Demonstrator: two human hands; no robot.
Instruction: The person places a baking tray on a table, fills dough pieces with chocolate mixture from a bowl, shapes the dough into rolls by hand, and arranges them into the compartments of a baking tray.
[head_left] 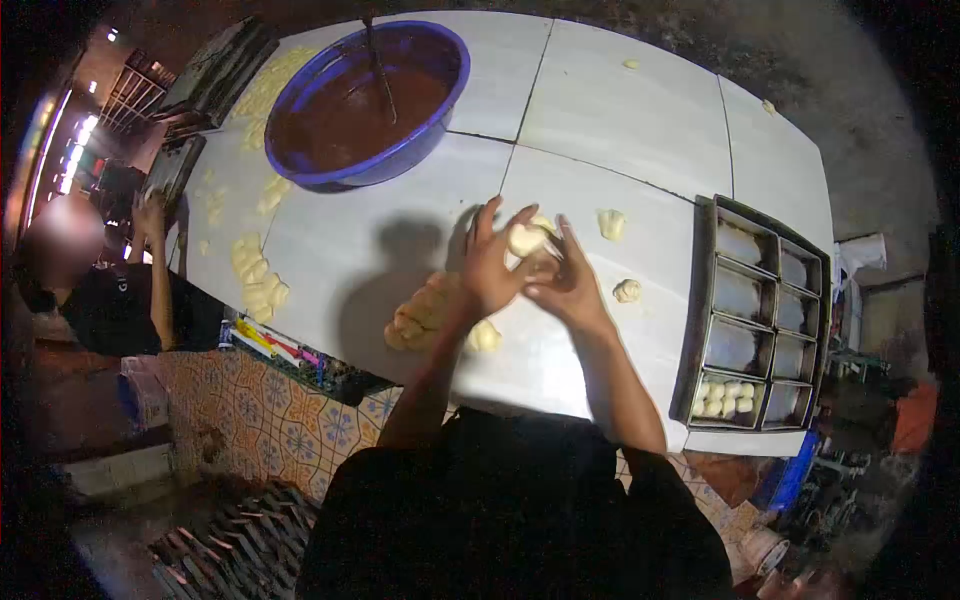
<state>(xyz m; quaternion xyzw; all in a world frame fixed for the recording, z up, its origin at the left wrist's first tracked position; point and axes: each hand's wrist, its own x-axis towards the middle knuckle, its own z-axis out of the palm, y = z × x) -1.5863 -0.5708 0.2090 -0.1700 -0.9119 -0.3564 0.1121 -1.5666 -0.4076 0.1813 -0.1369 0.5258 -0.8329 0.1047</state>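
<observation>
Both hands (528, 262) hold a pale, soft dough piece (526, 240). Left of them sits a round purple basin (456, 108).

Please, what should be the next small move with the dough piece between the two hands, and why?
I would probably have the left hand and right hand round the dough piece a little more: it lies between their fingers, and the dough balls in the divided metal tray look round.
</observation>
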